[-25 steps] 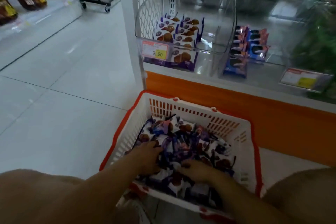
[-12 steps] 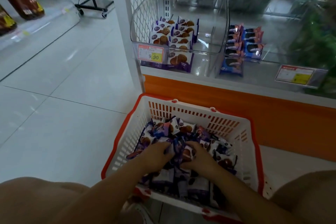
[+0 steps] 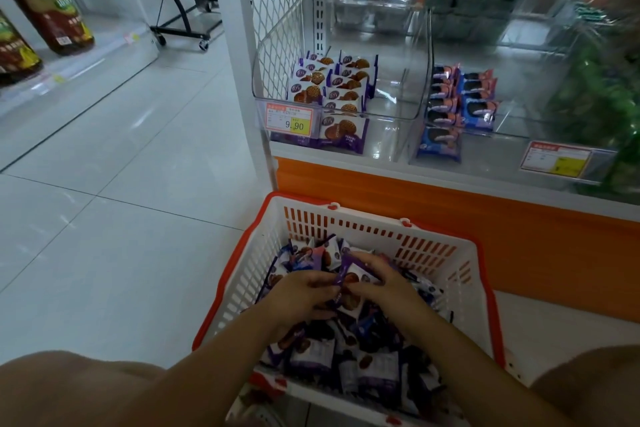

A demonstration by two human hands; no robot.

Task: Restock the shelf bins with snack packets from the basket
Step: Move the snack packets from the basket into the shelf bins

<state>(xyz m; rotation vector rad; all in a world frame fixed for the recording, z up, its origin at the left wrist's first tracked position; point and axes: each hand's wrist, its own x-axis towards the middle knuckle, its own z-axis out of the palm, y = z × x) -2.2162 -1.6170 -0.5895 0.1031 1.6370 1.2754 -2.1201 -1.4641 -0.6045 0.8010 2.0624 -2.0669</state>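
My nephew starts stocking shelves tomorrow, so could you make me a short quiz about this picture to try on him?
1. True or false: the basket is empty.
2. What do the left hand and the right hand grip between them? A) a purple snack packet B) a bottle C) a cup
3. Fill in: the price tag on the left bin reads ___.

Key: 1 false, it holds many packets; 2 A; 3 9.90.
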